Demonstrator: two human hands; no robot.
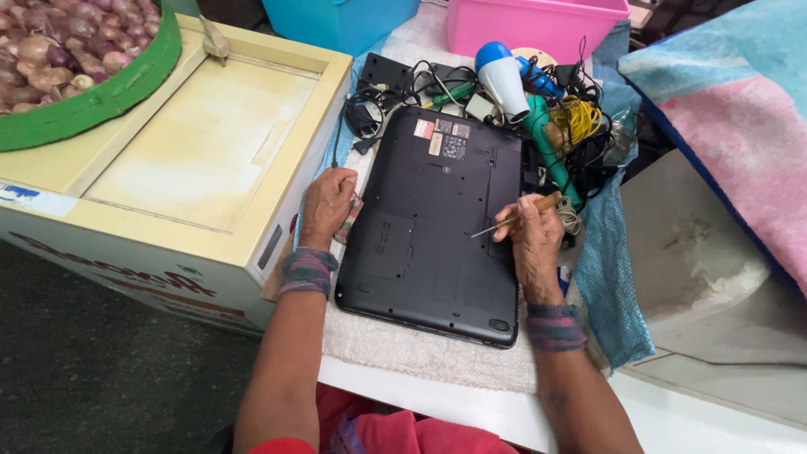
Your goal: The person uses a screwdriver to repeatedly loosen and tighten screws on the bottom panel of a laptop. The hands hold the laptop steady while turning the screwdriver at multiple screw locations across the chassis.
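Observation:
A black laptop (pixel 437 219) lies upside down on a pale woven cloth (pixel 403 349), its bottom panel facing up with several stickers near its far edge. My right hand (pixel 531 235) holds a thin screwdriver (pixel 513 219) with a wooden handle, its metal tip just above the laptop's right side. My left hand (pixel 326 206) rests at the laptop's left edge, fingers curled on the cloth beside it.
A cream box (pixel 202 143) stands at the left, bearing a green basket of small onions (pixel 59 50). Behind the laptop lies a tangle of cables (pixel 580 126), a blue-and-white hair dryer (pixel 504 76) and green tools. Blue (pixel 336 21) and pink tubs (pixel 538 25) stand at the back.

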